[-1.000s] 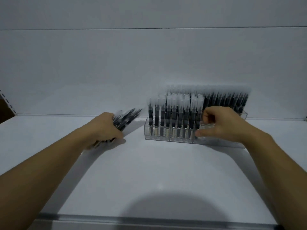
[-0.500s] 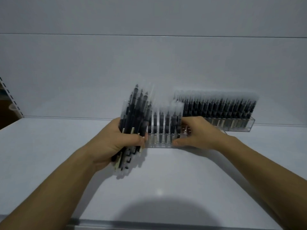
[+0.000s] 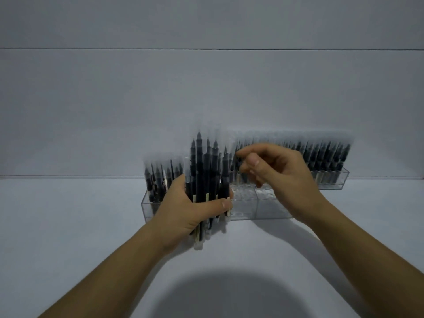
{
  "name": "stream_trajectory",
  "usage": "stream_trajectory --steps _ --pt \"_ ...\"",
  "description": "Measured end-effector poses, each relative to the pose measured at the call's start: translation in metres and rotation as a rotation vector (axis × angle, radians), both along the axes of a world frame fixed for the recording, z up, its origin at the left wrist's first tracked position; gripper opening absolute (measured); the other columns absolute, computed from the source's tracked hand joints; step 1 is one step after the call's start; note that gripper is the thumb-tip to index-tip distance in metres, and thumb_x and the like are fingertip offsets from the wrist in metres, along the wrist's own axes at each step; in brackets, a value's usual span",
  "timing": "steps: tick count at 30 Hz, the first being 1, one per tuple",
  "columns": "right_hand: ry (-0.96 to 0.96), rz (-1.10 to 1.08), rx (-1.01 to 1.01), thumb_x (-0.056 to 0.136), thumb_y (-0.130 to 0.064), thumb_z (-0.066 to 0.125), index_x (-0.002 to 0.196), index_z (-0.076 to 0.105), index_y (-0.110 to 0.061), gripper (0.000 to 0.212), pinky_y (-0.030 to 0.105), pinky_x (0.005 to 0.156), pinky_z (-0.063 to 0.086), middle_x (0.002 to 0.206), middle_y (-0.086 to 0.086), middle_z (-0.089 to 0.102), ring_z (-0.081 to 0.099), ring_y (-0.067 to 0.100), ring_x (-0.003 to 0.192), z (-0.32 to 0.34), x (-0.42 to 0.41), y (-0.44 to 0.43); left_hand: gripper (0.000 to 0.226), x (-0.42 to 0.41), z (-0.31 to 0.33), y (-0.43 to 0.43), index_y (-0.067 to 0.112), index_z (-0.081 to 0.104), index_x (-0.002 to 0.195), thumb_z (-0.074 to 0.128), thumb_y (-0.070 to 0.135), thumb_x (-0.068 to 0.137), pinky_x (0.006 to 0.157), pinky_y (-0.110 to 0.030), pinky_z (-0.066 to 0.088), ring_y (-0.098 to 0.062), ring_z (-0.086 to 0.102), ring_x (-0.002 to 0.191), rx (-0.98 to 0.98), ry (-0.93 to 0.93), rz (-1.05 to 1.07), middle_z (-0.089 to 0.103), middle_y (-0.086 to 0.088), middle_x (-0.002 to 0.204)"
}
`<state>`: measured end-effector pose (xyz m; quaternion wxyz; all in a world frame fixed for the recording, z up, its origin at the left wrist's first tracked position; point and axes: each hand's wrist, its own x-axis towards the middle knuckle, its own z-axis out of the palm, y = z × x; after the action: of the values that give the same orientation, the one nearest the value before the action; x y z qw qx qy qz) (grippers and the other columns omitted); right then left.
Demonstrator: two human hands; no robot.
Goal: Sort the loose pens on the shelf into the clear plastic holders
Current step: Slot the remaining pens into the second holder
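My left hand (image 3: 188, 210) grips a bundle of black pens with clear caps (image 3: 206, 171), held upright in front of the near clear holder (image 3: 263, 207). That holder has several pens (image 3: 158, 180) standing in its left end, while its right compartments show bare. My right hand (image 3: 280, 177) hovers above the holder with its fingers loosely curled. Its index fingertip and thumb sit at the cap ends on the bundle's right side, and I see no pen between them. Behind it, a second clear holder (image 3: 332, 182) stands against the wall, packed with upright pens (image 3: 321, 157).
Everything sits on a white shelf (image 3: 68, 226) with a white back wall (image 3: 206, 99). My head's shadow falls on the shelf near the front edge.
My left hand has carried the bundle right and slightly up, in front of the near holder. My right hand has let go of the holder's front and risen to the bundle's top.
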<state>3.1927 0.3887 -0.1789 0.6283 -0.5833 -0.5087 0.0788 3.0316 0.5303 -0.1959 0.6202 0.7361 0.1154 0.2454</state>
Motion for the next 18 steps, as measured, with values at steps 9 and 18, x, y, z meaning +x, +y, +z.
stream_trajectory --steps 9,18 --pt "0.080 0.028 -0.056 0.078 -0.023 0.079 0.107 0.074 -0.004 0.035 0.030 0.080 0.060 0.089 0.011 0.074 0.071 0.019 0.082 -0.009 -0.018 0.009 0.037 0.004 -0.004 -0.004 0.012 0.071 0.103 0.083 0.013 0.069 0.066 -0.023 0.056 -0.015 0.074 0.076 0.046 -0.062 0.037 0.076 -0.003 0.082" --pt "0.089 -0.095 0.024 0.088 0.005 0.074 0.125 0.059 -0.025 0.050 0.023 0.071 0.057 0.076 0.007 0.073 0.071 0.020 0.070 -0.007 -0.025 0.008 0.037 0.002 -0.010 -0.003 0.010 0.074 0.103 0.078 0.018 0.067 0.072 -0.021 0.058 -0.017 0.076 0.088 0.013 -0.134 0.076 0.079 -0.003 0.092"
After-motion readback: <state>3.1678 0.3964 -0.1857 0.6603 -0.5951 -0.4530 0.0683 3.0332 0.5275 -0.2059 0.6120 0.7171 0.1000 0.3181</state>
